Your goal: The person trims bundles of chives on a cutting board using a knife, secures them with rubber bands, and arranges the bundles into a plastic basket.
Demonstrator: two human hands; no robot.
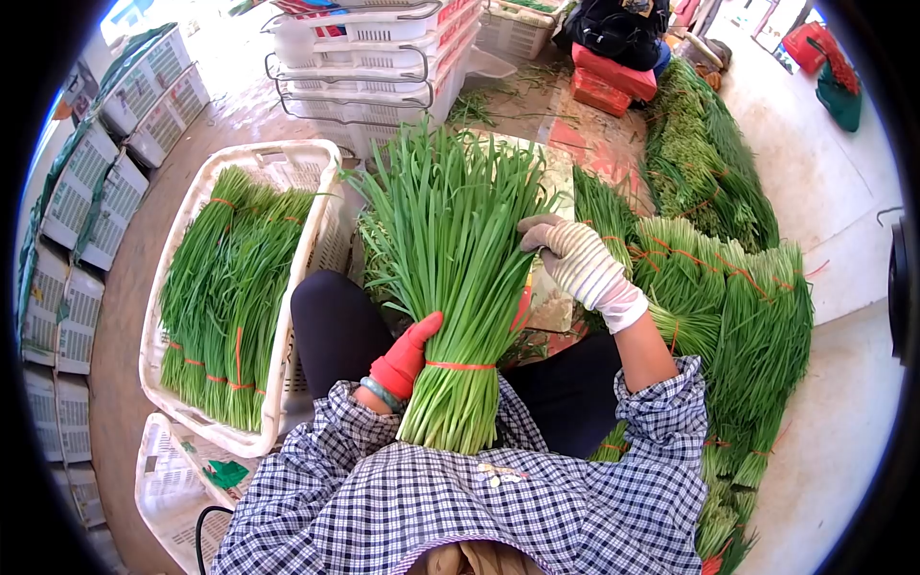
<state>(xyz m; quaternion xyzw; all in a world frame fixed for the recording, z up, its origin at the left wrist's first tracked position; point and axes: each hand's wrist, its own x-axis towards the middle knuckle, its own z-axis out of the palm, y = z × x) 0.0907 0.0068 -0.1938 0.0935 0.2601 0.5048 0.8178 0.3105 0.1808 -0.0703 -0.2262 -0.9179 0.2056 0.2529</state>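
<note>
A thick bunch of garlic chives [460, 259] stands upright in front of my chest, its leaf tips pointing away from me. An orange band [460, 365] circles it near the pale cut stems. My left hand [406, 356], in a red glove, is closed around the bunch's left side just above the band. At the upper right edge of the leaves is my right hand [570, 251], in a white striped glove with grey fingertips. Its fingers are curled together on outer leaves there; the exact grip is partly hidden.
Banded chive bunches lie in a white plastic basket [337, 206] on my left. Many more chive bunches [743, 316] are piled on my right. Stacked white crates [364, 72] stand ahead, with red bundles [613, 79] beyond to the right. Crates [59, 316] line the far left.
</note>
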